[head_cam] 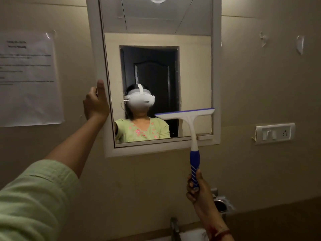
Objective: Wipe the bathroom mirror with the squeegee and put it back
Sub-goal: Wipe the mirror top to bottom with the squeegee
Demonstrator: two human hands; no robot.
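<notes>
The white-framed bathroom mirror [191, 66] hangs on the beige wall ahead. My right hand [197, 186] grips the blue end of the squeegee [190, 126], a white T-shaped tool with a blue rubber blade. Its blade lies nearly level against the lower right part of the glass, reaching the right frame edge. My left hand [95, 103] holds the mirror's left frame edge, thumb pointing up, arm stretched out in a pale green sleeve. The glass reflects a person in a green top and a dark door.
A printed paper sheet [29, 79] is taped to the wall at left. A white switch plate [275, 133] sits right of the mirror. Below are a metal wall holder [221, 205], a tap [174, 227] and a basin edge [191, 236].
</notes>
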